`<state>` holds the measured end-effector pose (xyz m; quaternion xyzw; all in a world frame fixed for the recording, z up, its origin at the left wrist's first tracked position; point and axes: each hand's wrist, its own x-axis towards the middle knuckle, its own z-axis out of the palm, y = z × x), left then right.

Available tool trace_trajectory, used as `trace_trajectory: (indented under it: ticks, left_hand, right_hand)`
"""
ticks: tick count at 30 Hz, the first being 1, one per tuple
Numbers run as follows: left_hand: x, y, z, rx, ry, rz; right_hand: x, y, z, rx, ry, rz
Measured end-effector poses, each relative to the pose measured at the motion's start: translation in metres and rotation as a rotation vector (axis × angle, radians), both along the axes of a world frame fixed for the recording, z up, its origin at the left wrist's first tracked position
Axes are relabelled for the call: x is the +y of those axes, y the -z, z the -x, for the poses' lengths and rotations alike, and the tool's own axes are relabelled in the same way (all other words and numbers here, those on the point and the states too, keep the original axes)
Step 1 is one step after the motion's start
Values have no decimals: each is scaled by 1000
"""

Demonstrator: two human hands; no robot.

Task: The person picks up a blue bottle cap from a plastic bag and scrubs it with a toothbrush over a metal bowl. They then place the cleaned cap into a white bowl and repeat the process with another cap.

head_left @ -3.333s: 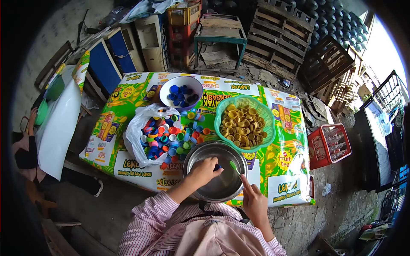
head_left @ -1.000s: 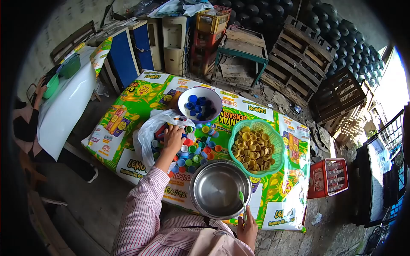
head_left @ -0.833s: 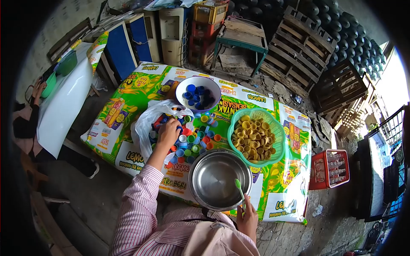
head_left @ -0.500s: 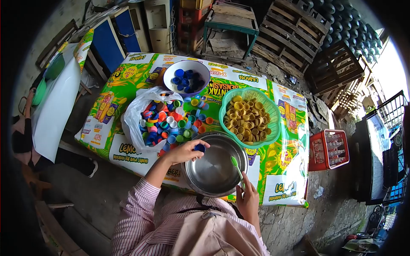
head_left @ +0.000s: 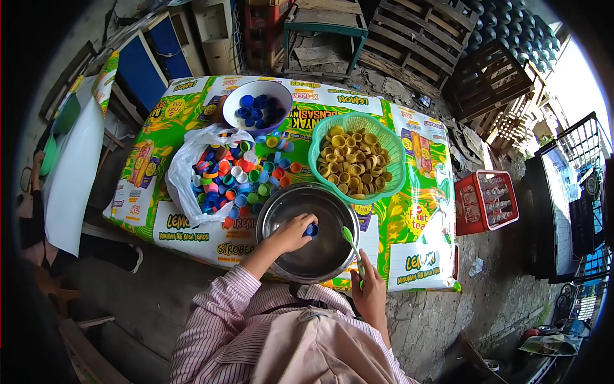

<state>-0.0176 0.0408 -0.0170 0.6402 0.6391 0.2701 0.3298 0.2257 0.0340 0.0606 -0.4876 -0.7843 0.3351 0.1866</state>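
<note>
Cap (head_left: 311, 230) sits pinched at the tips of the left fingers (head_left: 304, 221), right fingers (head_left: 367, 261) gripping a green tool (head_left: 348, 236).

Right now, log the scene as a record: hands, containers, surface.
left hand: holding blue bottle cap over metal bowl
right hand: gripping green toothbrush-like tool
plastic bag: open, mixed-colour caps, some spilled beside it
white bowl: blue caps
green basket: yellow caps
surface: printed table cover
liquid in metal bowl: cannot tell
</note>
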Motion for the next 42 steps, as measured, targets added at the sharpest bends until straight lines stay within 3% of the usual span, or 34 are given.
trace_trajectory:
  ticks: [1,2,5,12,21,23,24,26,30,32,33,35,37,42]
  left_hand:
    - [0,-1,1,63,-4,78]
    - [-2,11,2,144,-23,-44]
    - [-2,12,4,237,-14,-45]
    - [-1,12,6,274,19,-35]
    - [1,7,11,-20,-72,140]
    - [-2,17,10,-375,-161,183]
    - [-3,16,9,-373,-160,184]
    - [-6,13,7,-787,-164,290]
    - [-15,6,0,-948,-175,309]
    - [-20,-5,-2,-1211,-167,295]
    - [-23,-7,-2,-1210,-167,296]
    - [-28,-12,-2,-1537,-160,382]
    - [-31,-17,-5,-1566,-142,377]
    - [-34,-16,-9,-1546,-272,357]
  right_hand:
    - [0,-1,0,-1,3,1]
    - [0,-2,0,-6,-1,-11]
    - [0,-2,-2,-15,3,-17]
    - [-1,-2,-2,-2,28,6]
    - [-2,-2,0,-18,12,4]
    - [-3,1,1,29,16,-27]
    - [-3,4,3,74,20,-57]
    - [-1,9,5,97,-10,-73]
    - [-3,2,19,34,-122,-7]
    - [-7,0,28,-16,-166,5]
    - [-9,0,30,-66,-213,16]
    - [-4,16,30,18,-179,-32]
    - [6,20,29,57,-99,-170]
    - [-7,17,32,59,-187,-60]
